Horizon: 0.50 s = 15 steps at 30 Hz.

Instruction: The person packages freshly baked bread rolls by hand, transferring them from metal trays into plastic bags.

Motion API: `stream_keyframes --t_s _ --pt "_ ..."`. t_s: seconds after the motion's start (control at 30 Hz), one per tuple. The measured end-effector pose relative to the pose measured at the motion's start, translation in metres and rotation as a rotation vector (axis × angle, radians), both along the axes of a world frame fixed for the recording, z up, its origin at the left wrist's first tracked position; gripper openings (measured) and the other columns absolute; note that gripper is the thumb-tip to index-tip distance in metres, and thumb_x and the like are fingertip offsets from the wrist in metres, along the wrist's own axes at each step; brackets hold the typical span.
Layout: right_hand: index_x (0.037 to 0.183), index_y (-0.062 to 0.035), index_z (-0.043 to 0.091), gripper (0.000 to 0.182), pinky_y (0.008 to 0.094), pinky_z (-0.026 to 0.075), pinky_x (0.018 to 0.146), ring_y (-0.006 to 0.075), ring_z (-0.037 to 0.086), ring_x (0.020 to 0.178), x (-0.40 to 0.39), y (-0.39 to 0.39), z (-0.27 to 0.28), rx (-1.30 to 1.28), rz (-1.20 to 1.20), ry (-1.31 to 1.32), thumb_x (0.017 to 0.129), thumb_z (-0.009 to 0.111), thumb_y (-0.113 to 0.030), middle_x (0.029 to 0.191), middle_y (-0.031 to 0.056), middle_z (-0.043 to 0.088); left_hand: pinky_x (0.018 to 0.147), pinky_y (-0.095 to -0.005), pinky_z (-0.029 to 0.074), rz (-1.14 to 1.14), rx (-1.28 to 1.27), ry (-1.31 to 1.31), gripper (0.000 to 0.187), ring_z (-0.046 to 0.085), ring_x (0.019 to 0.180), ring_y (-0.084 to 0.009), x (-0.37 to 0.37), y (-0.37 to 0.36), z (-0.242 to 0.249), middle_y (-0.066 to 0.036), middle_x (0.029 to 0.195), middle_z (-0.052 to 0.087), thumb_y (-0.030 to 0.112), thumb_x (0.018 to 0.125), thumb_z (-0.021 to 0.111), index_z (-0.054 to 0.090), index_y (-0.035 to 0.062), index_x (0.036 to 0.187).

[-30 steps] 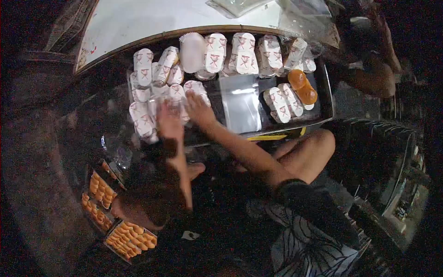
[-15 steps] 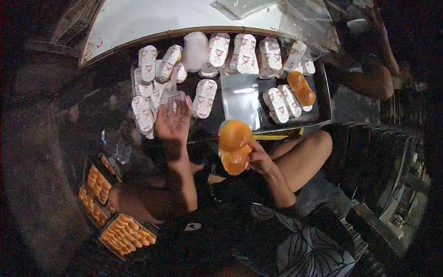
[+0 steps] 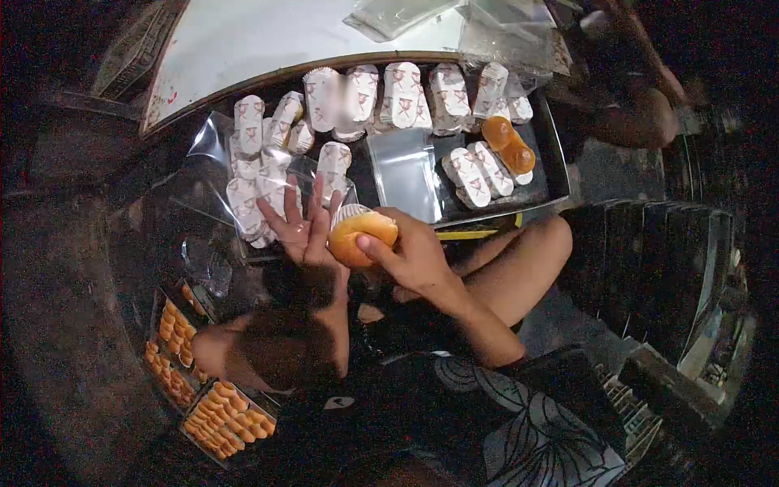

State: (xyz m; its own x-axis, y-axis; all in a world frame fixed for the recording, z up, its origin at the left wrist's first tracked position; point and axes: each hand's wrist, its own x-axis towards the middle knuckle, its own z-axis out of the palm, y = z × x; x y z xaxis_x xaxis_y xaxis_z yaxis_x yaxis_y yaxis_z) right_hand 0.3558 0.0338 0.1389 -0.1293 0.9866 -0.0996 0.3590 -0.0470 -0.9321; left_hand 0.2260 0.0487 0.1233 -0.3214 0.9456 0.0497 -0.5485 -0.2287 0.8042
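My right hand (image 3: 418, 260) grips a golden bun (image 3: 361, 237) set in a white pleated paper liner, its thumb pressed on the crust. Just left of the bun, my left hand (image 3: 300, 231) has its fingers spread, palm up. A clear plastic bag (image 3: 213, 150) spreads around and past the left fingertips, its edge reaching toward the bun. Beyond both hands lies a dark tray (image 3: 556, 154) of buns in printed white paper, such as this one (image 3: 334, 162). On the tray, a stack of clear plastic bags (image 3: 403, 174) is near the right hand.
An unwrapped double bun (image 3: 509, 146) rests on wrapped ones at the tray's right. A white board (image 3: 268, 36) with clear plastic sheets (image 3: 398, 16) stands behind. Trays of bare buns (image 3: 227, 418) are at lower left. Another person's arm (image 3: 649, 122) shows at upper right.
The bun in my right hand has tilted and moved left and up, toward my left hand. The clear bag has opened out around my left hand, whose fingers have spread. The view has shifted slightly.
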Motion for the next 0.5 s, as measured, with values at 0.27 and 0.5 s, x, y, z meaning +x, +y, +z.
stream_keyframes --t_s 0.27,0.5 --pt "0.088 -0.0019 0.057 0.042 0.0377 0.046 0.062 0.0321 0.059 0.07 0.008 -0.008 -0.004 0.046 -0.058 -0.073 0.069 0.062 -0.039 0.077 0.0166 0.059 0.093 -0.0452 0.033 -0.049 -0.068 -0.111 0.085 0.03 0.119 -0.0322 0.011 -0.014 0.015 -0.015 0.132 0.024 -0.006 0.075 0.049 -0.008 0.0237 0.132" --pt "0.099 0.002 0.051 0.052 0.0361 0.046 0.067 0.0306 0.059 0.077 -0.01 -0.005 -0.022 -0.135 -0.124 0.22 0.07 0.063 -0.04 0.083 0.0194 0.059 0.087 -0.039 0.039 -0.261 -0.049 -0.145 0.077 0.044 0.105 -0.0303 0.0 -0.012 0.003 -0.021 0.117 0.04 0.01 0.076 0.053 0.002 0.0151 0.133"
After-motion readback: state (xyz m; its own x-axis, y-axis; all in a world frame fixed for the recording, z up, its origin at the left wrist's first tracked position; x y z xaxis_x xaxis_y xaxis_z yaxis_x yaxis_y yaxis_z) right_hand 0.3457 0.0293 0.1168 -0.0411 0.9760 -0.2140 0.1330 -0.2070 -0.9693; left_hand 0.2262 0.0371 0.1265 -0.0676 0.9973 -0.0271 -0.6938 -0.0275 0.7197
